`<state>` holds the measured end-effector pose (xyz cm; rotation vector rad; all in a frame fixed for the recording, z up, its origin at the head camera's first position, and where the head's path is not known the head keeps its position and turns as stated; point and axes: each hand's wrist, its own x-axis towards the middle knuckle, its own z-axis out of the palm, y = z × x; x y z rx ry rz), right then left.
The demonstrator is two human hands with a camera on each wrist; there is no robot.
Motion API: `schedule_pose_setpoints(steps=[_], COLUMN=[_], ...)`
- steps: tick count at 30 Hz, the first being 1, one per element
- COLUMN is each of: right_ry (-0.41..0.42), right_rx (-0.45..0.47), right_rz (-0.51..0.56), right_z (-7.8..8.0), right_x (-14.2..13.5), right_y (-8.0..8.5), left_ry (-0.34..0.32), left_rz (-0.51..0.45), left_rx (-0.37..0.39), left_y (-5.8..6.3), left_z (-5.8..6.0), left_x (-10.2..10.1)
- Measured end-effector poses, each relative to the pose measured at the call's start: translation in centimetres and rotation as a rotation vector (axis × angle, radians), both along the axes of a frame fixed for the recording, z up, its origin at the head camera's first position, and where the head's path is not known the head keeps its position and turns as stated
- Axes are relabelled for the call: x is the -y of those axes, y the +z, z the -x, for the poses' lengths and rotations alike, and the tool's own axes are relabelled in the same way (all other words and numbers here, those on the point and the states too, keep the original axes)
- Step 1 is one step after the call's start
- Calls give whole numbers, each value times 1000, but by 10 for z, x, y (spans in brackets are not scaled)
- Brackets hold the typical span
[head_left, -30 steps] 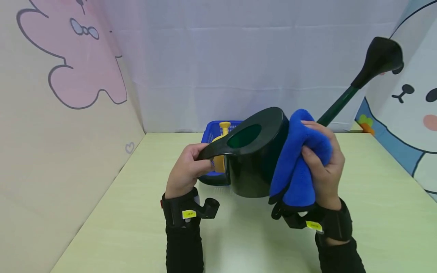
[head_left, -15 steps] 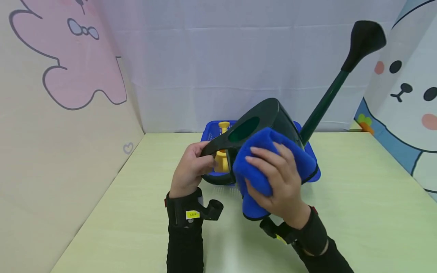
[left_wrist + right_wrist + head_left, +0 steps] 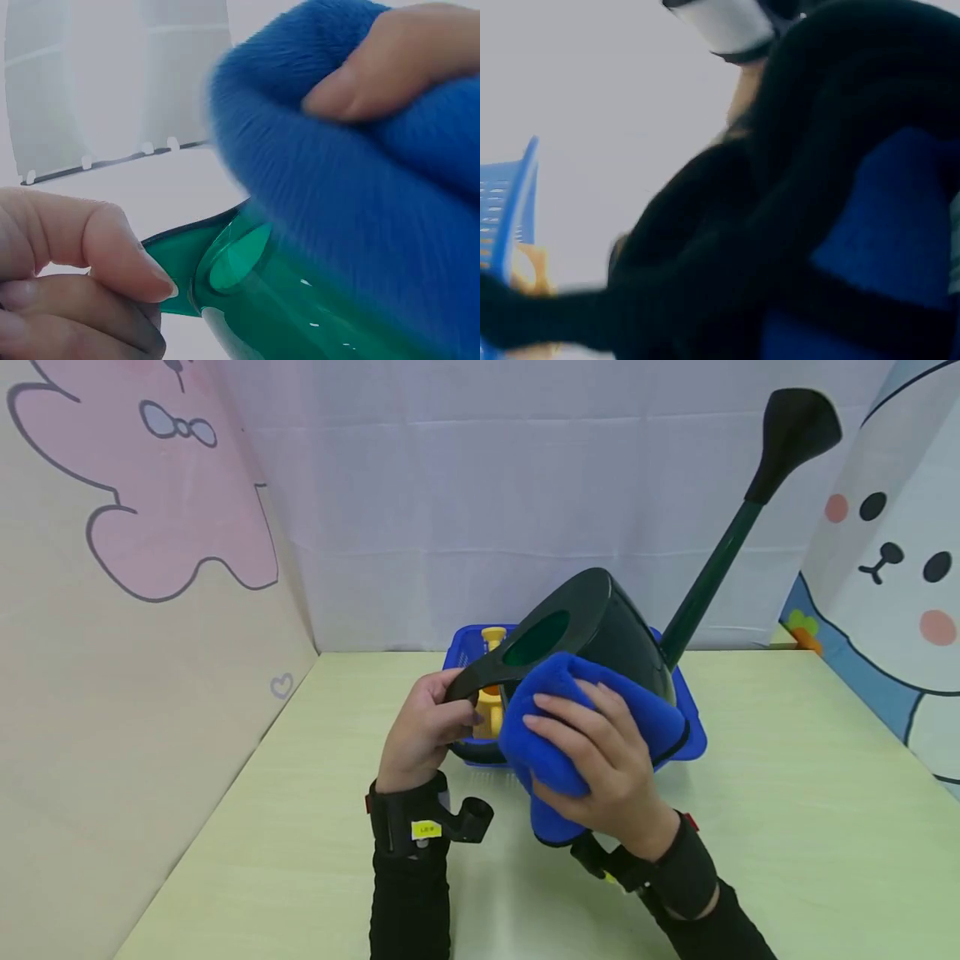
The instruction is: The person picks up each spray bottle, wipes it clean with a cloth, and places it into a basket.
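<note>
A dark green watering can [image 3: 622,635] is held tilted above the table, its long spout rising to the right and ending in a black rose [image 3: 798,435]. My left hand [image 3: 422,727] grips the can's handle [image 3: 480,677] at its left end. My right hand [image 3: 611,768] holds a bunched blue cloth [image 3: 547,735] with a black edge against the near side of the can. In the left wrist view the cloth [image 3: 322,180] covers much of the green body [image 3: 300,315], with a thumb pressed into its folds. The right wrist view is mostly filled by the cloth's dark edging.
Behind the can, a blue plastic basket [image 3: 463,647] stands on the pale green table [image 3: 285,827] near the back curtain. A yellow object [image 3: 492,637] is inside it, partly hidden by the can. Walls with cartoon drawings flank the table on both sides.
My right hand has carried the cloth from the can's right side leftward across its front, then slightly further left. The spout has swung up and to the left. The left hand keeps its grip.
</note>
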<state>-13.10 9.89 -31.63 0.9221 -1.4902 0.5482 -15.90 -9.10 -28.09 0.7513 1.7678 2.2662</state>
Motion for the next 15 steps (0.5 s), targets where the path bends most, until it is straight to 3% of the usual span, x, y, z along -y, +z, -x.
schedule_pose_setpoints(steps=[8, 15], right_ry=[223, 313], right_rx=[150, 336], right_rz=[415, 538], right_z=[2, -4], right_x=[-25, -41], right_y=[13, 19], left_ry=[-15, -57], left_rz=[1, -35], left_rx=[-45, -92], left_y=[1, 1], left_z=[-3, -3], left_x=[4, 14])
